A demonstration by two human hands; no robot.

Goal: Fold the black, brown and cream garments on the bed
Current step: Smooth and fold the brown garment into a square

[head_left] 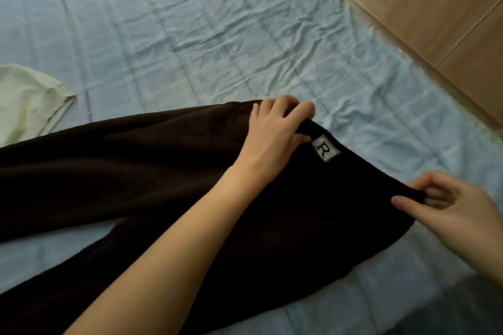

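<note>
Honestly we're barely started: dark trousers (163,185) lie flat across the bed (190,35), our left hand (275,130) and right hand (449,204) both pinching the waistband. Cream garment (30,100) waits unfolded at the left; no third piece visible.

Wrinkled blue sheet (190,35) (faint grid lines) beside wooden floor (435,3).

1. The bed (190,22) is covered by a pale blue sheet with faint grid lines and many creases.
2. A dark garment (136,177) lies spread across the near part of the bed, with a white label (325,148) marked "R" at its waistband.
3. A cream garment (24,100) lies at the left edge, just beside the dark one.
</note>
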